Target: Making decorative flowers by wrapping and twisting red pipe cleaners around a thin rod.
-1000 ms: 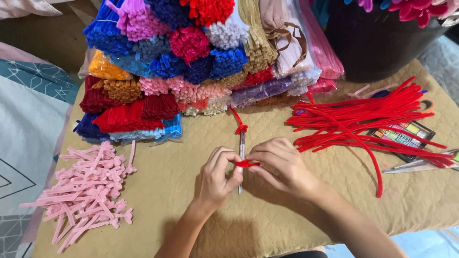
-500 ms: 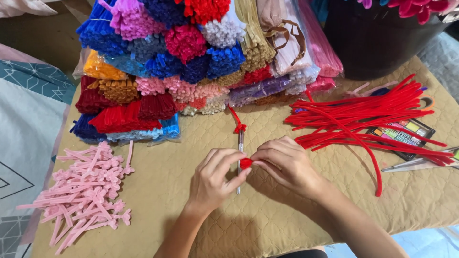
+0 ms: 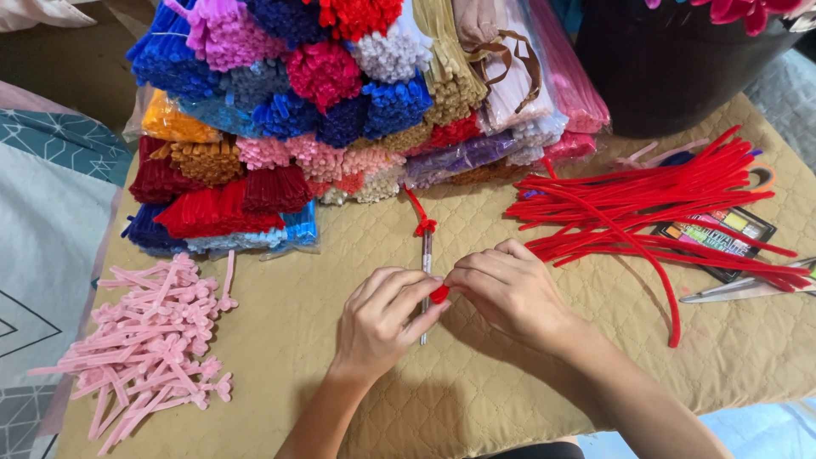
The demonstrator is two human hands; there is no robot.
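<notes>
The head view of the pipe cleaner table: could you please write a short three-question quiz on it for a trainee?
1. True or false: the left hand and the right hand both pinch the small red pipe cleaner piece.
2. What lies on the quilted tan mat, left of the hands? A) pink shaped pieces B) loose red pipe cleaners C) scissors
3. Fill in: the thin stick between the hands has a ____ piece wound round its far end.

Key: 1 true; 2 A; 3 red

fuzzy red pipe cleaners (image 3: 646, 204), quilted (matt) cloth (image 3: 280, 340)
</notes>
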